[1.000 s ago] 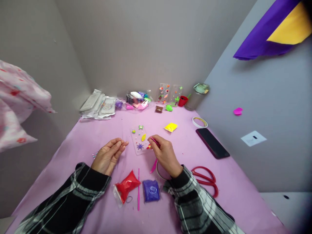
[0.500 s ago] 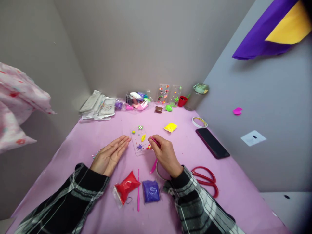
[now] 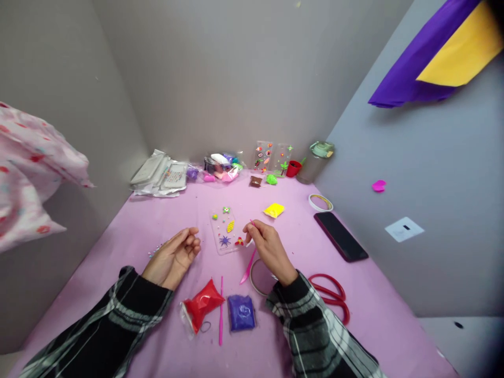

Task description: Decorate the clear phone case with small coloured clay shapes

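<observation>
A clear phone case (image 3: 232,251) lies flat between my hands, with a purple spider-like shape, a yellow leaf, a red piece and small green figures on it. My right hand (image 3: 271,251) is beside its right edge, fingertips pinched on a thin pink stick tool (image 3: 252,222), mostly hidden by the fingers. To the left of the case, my left hand (image 3: 173,258) is raised palm inward, fingers loosely curled and nothing visible in it. Small beads (image 3: 155,252) lie behind it. Nearer me are a red clay packet (image 3: 203,304), a pink stick (image 3: 221,317) and a purple clay packet (image 3: 241,313).
Beside my right wrist lie a pink clay knife (image 3: 247,269), a tape ring (image 3: 254,282) and red-handled scissors (image 3: 337,301). A phone (image 3: 340,236), white tape roll (image 3: 321,196) and yellow packet (image 3: 274,210) are farther off. Bagged clay (image 3: 222,167) and a bottle (image 3: 315,163) stand at the back.
My left hand has drawn back a little to the left, its fingers curling from straight. My right hand has shifted slightly right, still pinching the pink tool. The view has tilted slightly.
</observation>
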`<action>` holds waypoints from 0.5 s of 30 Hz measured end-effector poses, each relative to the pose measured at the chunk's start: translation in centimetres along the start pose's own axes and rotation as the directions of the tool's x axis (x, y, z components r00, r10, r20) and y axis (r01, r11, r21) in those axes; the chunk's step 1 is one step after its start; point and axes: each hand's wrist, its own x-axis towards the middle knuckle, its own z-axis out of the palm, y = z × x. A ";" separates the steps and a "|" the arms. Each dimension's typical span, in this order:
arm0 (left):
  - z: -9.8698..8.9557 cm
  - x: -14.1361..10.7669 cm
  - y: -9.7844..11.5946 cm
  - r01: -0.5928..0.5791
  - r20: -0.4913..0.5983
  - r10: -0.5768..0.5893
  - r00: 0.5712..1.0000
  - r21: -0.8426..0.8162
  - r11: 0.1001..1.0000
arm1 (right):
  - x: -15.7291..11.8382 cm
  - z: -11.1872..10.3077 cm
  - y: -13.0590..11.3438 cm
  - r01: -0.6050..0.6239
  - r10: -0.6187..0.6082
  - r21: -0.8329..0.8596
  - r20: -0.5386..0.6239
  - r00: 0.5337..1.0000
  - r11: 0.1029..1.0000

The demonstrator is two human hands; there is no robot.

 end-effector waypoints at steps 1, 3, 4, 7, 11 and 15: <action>0.0 -0.4 0.1 0.017 0.020 -0.017 1.000 -0.012 1.000 | 0.0 -0.2 0.3 -0.008 0.008 -0.049 -0.010 1.000 0.999; -0.2 -1.2 0.4 0.047 0.050 -0.046 0.998 -0.034 0.998 | 0.1 -0.6 1.0 -0.023 0.019 -0.129 -0.037 0.999 0.991; -0.4 -1.7 0.4 0.056 0.054 -0.054 0.997 -0.044 0.997 | 0.1 -0.8 1.3 -0.029 0.021 -0.168 -0.048 0.999 0.985; -1.0 -3.4 0.2 0.049 0.004 -0.049 0.999 -0.071 0.996 | -0.2 -1.5 1.4 -0.026 0.008 -0.254 -0.070 0.998 0.967; -0.7 -5.5 -0.5 0.036 -0.143 -0.048 0.989 -0.091 0.995 | -2.3 -2.5 -2.0 0.118 -0.131 -0.134 -0.093 0.987 0.984; 0.5 -7.1 -1.4 0.066 -0.189 -0.085 0.978 -0.102 0.993 | -6.7 -1.3 -6.2 0.048 -0.139 0.564 0.119 0.983 0.824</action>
